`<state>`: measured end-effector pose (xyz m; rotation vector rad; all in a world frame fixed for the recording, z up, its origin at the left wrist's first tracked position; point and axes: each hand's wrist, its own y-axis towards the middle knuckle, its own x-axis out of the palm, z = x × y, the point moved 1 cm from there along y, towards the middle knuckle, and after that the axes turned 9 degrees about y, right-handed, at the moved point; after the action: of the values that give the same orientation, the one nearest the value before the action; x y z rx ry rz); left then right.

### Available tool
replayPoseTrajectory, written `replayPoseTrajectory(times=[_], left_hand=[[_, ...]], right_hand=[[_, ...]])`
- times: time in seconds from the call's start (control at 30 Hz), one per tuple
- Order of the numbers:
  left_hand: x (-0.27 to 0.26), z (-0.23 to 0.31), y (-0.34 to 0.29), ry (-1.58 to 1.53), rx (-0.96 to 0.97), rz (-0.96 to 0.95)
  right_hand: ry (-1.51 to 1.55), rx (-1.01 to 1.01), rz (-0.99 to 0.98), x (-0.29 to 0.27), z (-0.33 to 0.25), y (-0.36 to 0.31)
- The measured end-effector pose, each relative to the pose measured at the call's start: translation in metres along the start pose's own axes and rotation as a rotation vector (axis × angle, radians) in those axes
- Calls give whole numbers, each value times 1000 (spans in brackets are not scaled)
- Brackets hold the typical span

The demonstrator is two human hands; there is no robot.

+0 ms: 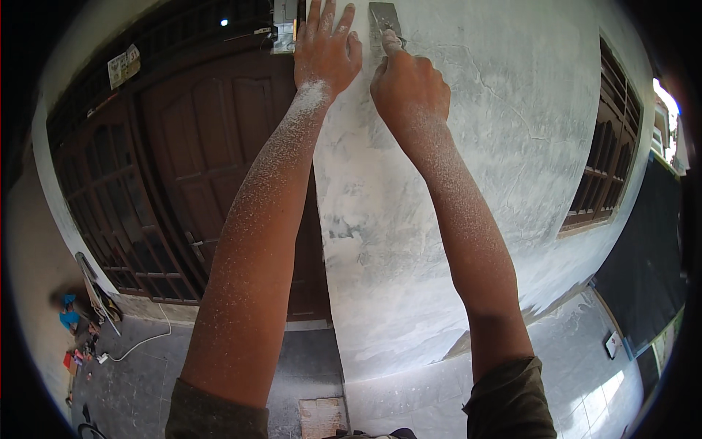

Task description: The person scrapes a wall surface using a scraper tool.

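Both my arms reach up, dusted with white powder. My right hand [413, 84] is closed round the handle of a putty knife [383, 16], its index finger stretched along toward the blade. The flat metal blade points up against the grey-white plastered wall [409, 249], which is patchy and streaked. My left hand [326, 55] is at the wall's vertical edge beside the doorway, fingers spread and holding nothing. White powder lies thick on that wrist. Whether the left palm presses on the wall, I cannot tell.
A brown wooden door [212, 124] with glazed panels stands to the left. On the right is a barred window [603, 146]. A white cable [150, 340] crosses the grey tiled floor [139, 388]. Someone in blue [69, 313] is low at far left. A board [322, 417] lies below.
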<state>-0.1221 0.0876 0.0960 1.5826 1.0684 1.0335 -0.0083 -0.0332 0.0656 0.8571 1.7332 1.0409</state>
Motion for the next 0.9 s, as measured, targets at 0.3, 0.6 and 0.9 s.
replayPoseTrajectory(times=[0.3,0.6,0.9], left_hand=[[0,8,4,-74,-16,-28],[1,11,4,-62,-30,-2],[2,16,5,-24,-36,-26]], right_hand=[[-40,-16,16,-8,-1,6],[-12,-21,74,-3,7,10],[19,1,52,-9,4,17]])
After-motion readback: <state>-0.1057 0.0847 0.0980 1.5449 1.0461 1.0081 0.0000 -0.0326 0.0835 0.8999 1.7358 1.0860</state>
